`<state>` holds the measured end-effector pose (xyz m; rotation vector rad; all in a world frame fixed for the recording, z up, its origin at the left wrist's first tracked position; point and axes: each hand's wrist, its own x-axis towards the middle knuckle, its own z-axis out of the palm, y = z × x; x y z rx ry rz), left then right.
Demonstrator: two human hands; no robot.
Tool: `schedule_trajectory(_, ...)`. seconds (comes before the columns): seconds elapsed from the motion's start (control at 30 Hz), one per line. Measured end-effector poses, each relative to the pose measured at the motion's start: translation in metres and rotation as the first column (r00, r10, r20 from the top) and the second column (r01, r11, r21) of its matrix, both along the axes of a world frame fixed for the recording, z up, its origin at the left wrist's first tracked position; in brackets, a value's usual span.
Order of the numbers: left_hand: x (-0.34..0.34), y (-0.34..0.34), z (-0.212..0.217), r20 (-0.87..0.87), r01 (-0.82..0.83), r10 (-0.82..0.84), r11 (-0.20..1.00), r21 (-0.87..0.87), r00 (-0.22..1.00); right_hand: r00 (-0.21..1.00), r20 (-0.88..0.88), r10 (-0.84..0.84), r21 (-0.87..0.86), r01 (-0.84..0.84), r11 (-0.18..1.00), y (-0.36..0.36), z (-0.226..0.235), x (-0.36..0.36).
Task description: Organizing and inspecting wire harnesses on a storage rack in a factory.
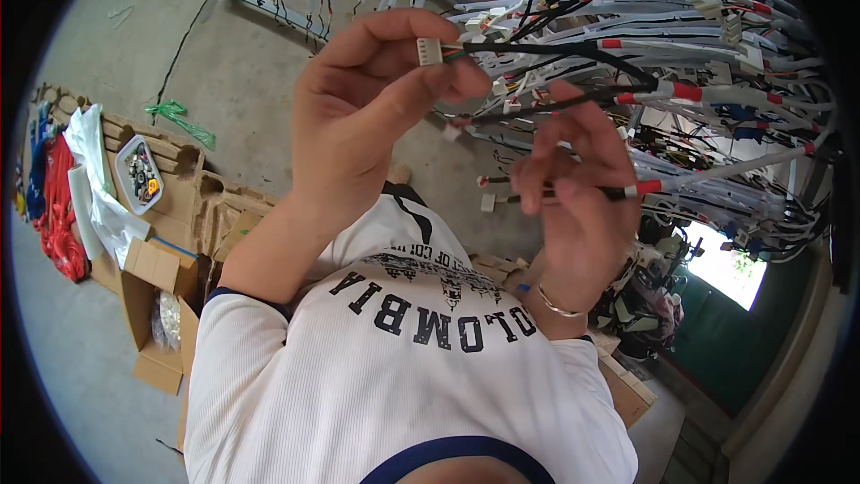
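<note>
My left hand (345, 116) is closed in a pinch just behind a white multi-pin connector plug (430, 51). Thin coloured wires leave the plug and run into a black-sleeved cable (555, 49) that stretches right toward a red-banded joint. Lower and to the right, my right hand (587, 188), with a bracelet at its wrist, has its fingers curled around another black-sleeved cable (614, 193). Past its fingertips a small white connector (488, 203) sticks out. A third dark cable (528, 112), ending in a blurred small connector (452, 131), passes between the hands, close to my right fingers.
Bundles of white cables with red bands (708, 94) hang thickly at the right. More wires dangle from a metal frame (260, 4) at the top. On the left are a white tray (134, 161) of small parts, an open cardboard box (157, 305) and red material (58, 215).
</note>
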<state>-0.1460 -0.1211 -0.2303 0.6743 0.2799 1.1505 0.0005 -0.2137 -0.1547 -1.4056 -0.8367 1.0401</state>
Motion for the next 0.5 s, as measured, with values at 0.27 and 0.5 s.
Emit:
schedule_trajectory(0.27,-0.008,0.005,0.004,-0.197,0.142,-0.137,0.990,0.009,0.971,0.984,-0.053,0.170,-0.194,-0.177,0.965,0.010,-0.007,-0.012)
schedule_trajectory(0.5,-0.028,-0.015,-0.020,-0.144,0.041,0.006,0.945,0.324,0.990,0.996,0.007,0.092,-0.010,-0.092,0.996,0.015,-0.009,-0.023)
